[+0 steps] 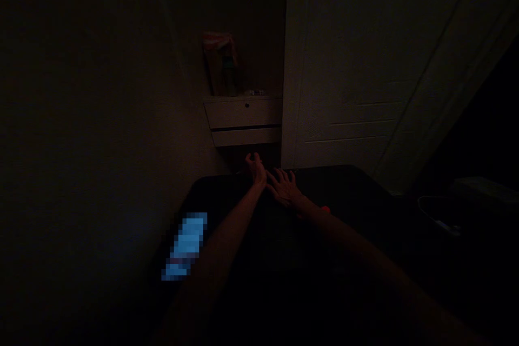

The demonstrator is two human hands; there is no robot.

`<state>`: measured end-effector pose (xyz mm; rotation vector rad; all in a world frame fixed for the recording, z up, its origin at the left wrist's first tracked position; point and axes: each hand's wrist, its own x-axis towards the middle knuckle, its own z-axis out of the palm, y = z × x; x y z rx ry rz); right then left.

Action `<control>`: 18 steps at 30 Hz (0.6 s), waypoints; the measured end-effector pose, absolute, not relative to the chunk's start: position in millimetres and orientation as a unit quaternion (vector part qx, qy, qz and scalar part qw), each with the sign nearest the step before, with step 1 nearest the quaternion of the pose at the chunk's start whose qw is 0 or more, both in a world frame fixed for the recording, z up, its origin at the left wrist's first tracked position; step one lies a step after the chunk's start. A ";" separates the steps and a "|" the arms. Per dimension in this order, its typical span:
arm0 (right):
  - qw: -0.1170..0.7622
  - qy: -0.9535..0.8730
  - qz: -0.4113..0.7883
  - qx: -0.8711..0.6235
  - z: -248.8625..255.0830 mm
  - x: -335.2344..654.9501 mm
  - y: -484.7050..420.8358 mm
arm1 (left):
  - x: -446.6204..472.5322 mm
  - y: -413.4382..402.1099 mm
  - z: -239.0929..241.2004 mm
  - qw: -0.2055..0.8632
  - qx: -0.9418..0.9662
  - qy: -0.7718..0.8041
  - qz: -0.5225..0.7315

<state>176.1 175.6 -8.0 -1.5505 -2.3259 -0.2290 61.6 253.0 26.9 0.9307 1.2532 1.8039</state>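
The room is very dark. Both my arms reach forward over a dark flat surface (332,184). My left hand (256,168) is at its far edge, fingers loosely curled and apart, nothing visible in them. My right hand (284,189) lies just right of it, fingers spread flat on the surface and touching the left wrist area. A small red glow (325,208) shows beside my right wrist.
A glowing blue screen (186,246) lies at the surface's left edge. Ahead, a small pale drawer unit (243,119) carries a bag-like object (221,62). A pale door (365,65) stands to the right, a dim wall to the left. Faint cables (440,221) lie at right.
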 end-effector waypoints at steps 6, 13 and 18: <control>0.194 -0.804 -0.066 -0.559 -4.2 178.2 173.2 | 61.5 255.0 27.9 0.363 0.337 0.493 0.715; 0.118 -0.798 -0.012 -0.590 -7.4 176.4 181.0 | 56.5 264.5 25.8 0.379 0.265 0.519 0.719; 0.098 -0.808 -0.013 -0.581 -8.7 176.1 183.5 | 46.1 268.9 25.0 0.361 0.264 0.528 0.722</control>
